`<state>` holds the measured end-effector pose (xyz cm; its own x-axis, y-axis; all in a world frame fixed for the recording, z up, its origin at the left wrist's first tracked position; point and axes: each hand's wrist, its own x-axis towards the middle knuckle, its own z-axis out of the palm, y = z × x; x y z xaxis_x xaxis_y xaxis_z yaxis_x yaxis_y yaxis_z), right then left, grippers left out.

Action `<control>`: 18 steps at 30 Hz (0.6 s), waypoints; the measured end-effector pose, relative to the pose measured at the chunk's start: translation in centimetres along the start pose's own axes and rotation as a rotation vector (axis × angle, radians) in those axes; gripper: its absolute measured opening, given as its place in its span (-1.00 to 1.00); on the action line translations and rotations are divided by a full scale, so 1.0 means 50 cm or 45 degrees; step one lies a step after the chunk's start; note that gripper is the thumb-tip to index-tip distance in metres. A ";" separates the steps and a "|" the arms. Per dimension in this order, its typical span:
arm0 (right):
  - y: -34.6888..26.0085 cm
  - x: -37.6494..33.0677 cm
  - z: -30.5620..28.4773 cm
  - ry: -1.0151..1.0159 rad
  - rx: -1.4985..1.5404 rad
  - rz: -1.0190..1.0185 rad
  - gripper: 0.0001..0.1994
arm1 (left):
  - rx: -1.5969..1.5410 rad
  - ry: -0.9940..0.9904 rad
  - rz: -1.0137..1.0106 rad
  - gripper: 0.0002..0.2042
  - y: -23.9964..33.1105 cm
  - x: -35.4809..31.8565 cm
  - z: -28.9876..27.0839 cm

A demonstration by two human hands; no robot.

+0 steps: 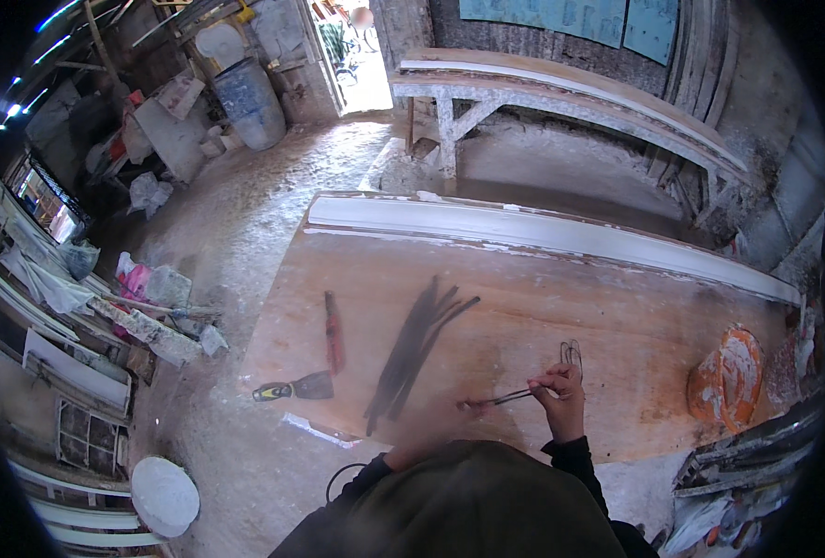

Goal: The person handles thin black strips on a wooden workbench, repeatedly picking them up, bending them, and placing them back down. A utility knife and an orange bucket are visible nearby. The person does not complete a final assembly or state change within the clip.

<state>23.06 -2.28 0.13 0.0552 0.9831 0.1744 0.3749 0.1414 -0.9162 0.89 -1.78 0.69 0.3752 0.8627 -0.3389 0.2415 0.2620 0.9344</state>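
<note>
My right hand [560, 401] is closed in a pinch on a thin dark wire [515, 396] above the wooden tabletop [524, 279]. Bent loops of this wire rise past the fingers. My left hand [431, 430] is blurred by motion; its fingertips meet the wire's other end and appear closed on it. Left of the hands lies a loose bundle of long dark strips [412, 353], whose material I cannot make out. Farther left are a red-handled tool [332, 339] with a dark narrow end and a putty knife [301, 387] with a black-and-yellow handle.
A long white moulding [524, 226] lies along the table's far edge. An orange bucket [710, 386], smeared white, stands at the right. Beyond is a plaster-splashed bench [561, 88]. A blue barrel [251, 104] and scattered scraps stand left; a round white lid-like thing [165, 496] is nearer.
</note>
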 end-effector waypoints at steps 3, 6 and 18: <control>-0.021 -0.005 -0.009 -0.484 0.286 0.132 -0.83 | -0.267 0.409 0.146 -0.87 -0.039 0.027 -0.011; -0.098 -0.006 0.003 -0.873 0.458 0.214 -0.82 | -0.369 0.590 0.153 -0.88 -0.099 0.054 -0.014; -0.070 -0.010 0.025 -0.416 0.184 0.068 -0.89 | -0.075 0.361 0.418 -0.90 -0.040 0.028 0.036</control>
<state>20.55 -3.13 2.80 -0.2364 0.9714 0.0220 0.2434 0.0811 -0.9665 2.53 -1.85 -1.87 0.1612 0.9868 0.0127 0.0960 -0.0285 0.9950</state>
